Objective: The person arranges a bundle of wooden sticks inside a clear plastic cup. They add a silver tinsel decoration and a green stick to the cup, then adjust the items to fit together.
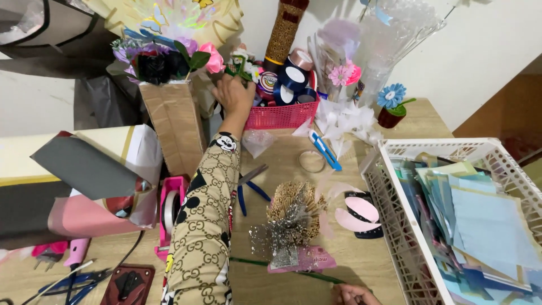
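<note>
A cluttered wooden tabletop (282, 164) seen from above, left to right. At far left, sheets of grey, cream and pink wrapping paper (96, 175) lie folded over one another, with a pink tape dispenser (171, 212) just beside them. Behind stands a tall brown paper-wrapped bouquet of dark and purple artificial flowers (169, 85) with one pink bloom.

The left hand (234, 96), at the end of a beige patterned sleeve (203, 226) that runs up the middle of the view, reaches to the back of the tabletop. Its fingers (226, 85) are curled together around a small sprig of white and green artificial flowers (244, 65), held just over the rim of a pink plastic basket (282, 116) of ribbon spools.

Blue-handled pliers (248, 189) lie right of the sleeve, near a bunch of dried golden stems (293, 212) in clear glittered wrap.

At the bottom edge, the right hand (353, 295) rests on a thin green stem (316, 277) lying across the tabletop; only the knuckles show, so how far the fingers are closed cannot be told.

At far right, a white plastic crate (389, 192) holds blue and green paper sheets.
</note>
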